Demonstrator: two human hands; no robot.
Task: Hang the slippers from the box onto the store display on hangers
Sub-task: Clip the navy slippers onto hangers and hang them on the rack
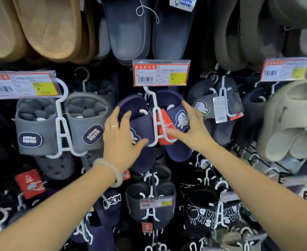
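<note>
A pair of navy slippers [145, 127] with a white cartoon patch hangs on a white plastic hanger [156, 115] at the middle of the display, under a red price label [160, 73]. A red tag [164, 125] dangles between the two slippers. My left hand [121, 136], wearing a ring and a pale bracelet, spreads its fingers over the left slipper. My right hand [190, 127] lies with spread fingers against the right slipper, thumb near the hanger's foot. Neither hand curls around anything.
Grey slippers [58, 127] on a hanger hang to the left, beige ones [290, 122] to the right, dark pairs [150, 203] below. Tan, blue and grey slippers fill the row above. Wire hooks [257, 156] stick out at the right.
</note>
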